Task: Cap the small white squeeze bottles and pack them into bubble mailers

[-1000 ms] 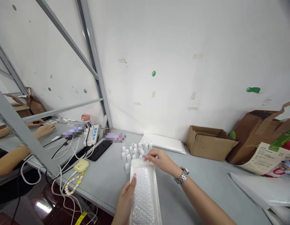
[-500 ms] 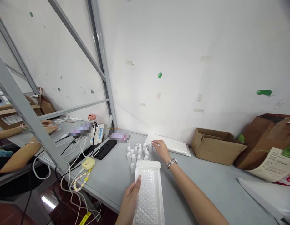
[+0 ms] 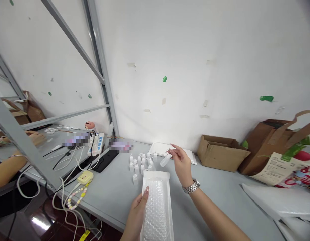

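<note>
My left hand (image 3: 137, 214) grips the left edge of a white bubble mailer (image 3: 157, 207), its thumb lying on the front. My right hand (image 3: 182, 164), with a metal watch at the wrist, pinches a small translucent squeeze bottle (image 3: 165, 160) near its cap. This bottle hangs tilted above the table, just beyond the mailer's top edge. Several similar white-capped bottles (image 3: 139, 160) stand in a cluster to the left of it. Behind them, a stack of flat white mailers (image 3: 192, 156) lies by the wall.
At right stand an open cardboard box (image 3: 221, 155) and a brown paper bag (image 3: 260, 140), with white plastic sheets (image 3: 277, 202) nearer. Left are a power strip (image 3: 97, 144), a yellow earbud case (image 3: 85, 177), tangled cables and a metal post (image 3: 29, 144). Beyond it shows a co-worker's arm (image 3: 9, 170).
My right hand has lifted a bottle off the cluster and drawn it back and right, tilting it. My left hand keeps hold of the mailer. The view has turned slightly right.
</note>
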{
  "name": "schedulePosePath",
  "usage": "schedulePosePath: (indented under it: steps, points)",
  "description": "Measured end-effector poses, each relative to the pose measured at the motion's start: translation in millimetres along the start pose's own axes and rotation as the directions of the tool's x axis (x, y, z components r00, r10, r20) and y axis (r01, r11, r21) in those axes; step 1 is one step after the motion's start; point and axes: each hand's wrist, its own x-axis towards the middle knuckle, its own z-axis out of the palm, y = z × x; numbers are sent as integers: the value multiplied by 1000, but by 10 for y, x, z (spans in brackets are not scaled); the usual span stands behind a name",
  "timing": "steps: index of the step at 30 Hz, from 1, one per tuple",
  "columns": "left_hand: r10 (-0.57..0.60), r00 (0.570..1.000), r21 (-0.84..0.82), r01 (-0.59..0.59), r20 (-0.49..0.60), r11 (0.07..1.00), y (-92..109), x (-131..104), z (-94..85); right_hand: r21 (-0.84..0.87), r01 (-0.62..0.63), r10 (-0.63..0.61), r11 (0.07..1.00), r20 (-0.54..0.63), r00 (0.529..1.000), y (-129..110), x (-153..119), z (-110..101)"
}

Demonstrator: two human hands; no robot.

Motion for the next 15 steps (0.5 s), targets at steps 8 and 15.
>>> schedulePosePath:
  steps: [8,15]
  points:
    - [51,961,76,-74,273,994,41,-136,331,10,-113,111,994,133,985,-235,-453,-314]
    - [52,934,93,-90,354,992,-78,-117,488,76,-384,367,920,175,914,-89,-601,-497]
